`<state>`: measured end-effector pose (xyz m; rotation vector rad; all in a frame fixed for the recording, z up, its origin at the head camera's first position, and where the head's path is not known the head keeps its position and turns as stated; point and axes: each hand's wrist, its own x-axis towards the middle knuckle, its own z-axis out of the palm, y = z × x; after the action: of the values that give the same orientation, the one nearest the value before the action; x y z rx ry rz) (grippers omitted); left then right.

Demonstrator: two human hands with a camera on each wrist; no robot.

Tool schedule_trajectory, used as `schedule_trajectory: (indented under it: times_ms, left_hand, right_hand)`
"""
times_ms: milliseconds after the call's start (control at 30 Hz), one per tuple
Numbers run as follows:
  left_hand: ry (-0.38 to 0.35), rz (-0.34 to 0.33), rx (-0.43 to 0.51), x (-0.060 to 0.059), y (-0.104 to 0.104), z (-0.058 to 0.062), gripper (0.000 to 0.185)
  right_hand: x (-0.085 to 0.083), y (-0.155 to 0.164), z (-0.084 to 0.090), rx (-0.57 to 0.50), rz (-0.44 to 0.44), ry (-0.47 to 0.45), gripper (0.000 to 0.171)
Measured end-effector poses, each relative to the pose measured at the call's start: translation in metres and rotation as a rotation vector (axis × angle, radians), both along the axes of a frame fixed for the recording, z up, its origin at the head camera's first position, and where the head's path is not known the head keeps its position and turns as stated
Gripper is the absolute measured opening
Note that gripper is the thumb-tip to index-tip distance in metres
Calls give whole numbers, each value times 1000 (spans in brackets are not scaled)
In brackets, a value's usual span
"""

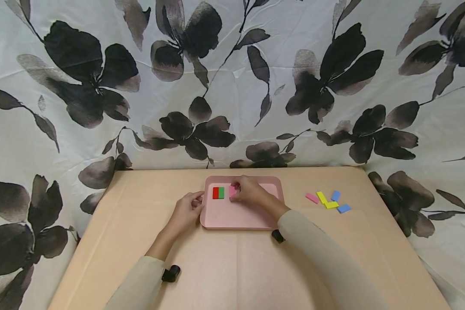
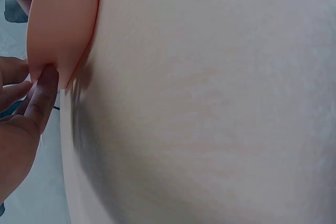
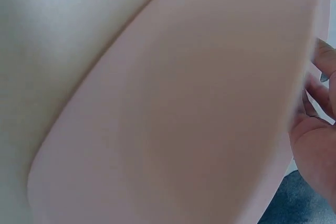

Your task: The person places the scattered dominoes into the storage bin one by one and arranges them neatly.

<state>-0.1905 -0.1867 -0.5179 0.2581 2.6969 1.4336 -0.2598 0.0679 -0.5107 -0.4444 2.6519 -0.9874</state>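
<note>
A shallow pink tray (image 1: 240, 221) lies near the table's far edge. Inside it, a red rectangular tile (image 1: 215, 193) and a green one (image 1: 221, 193) stand side by side, long edges touching. Just right of them, my right hand (image 1: 249, 192) pinches a pink tile (image 1: 231, 191) over the tray floor; the fingers cover part of it. My left hand (image 1: 187, 211) holds the tray's left rim, and the left wrist view shows a digit (image 2: 46, 90) against the tray's outer wall. In the right wrist view, the right hand (image 3: 315, 135) appears only at the edge, with its tile hidden.
Right of the tray lie a loose pink tile (image 1: 311, 197), two yellow tiles (image 1: 321, 197) and two blue tiles (image 1: 344, 209), close together on the tan table (image 1: 217, 267). A white cloth with dark flowers (image 1: 255, 107) hangs behind the table.
</note>
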Motion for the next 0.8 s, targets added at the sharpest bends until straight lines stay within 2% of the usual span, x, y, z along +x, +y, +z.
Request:
schedule_trajectory:
  times_ms: [267,433,800]
  left_hand:
    - [23,25,-1,-2,2,-4,47]
    - [-1,28,6,-3,5,-5,47]
    - [21,46,-19,-11,11,-5,46]
  right_hand:
    - [-12,-7,-15,-13,39,29,44]
    - [-17,-9,-22,-33,50,26,41]
    - [-28,-9,-27,-40,42,42,40]
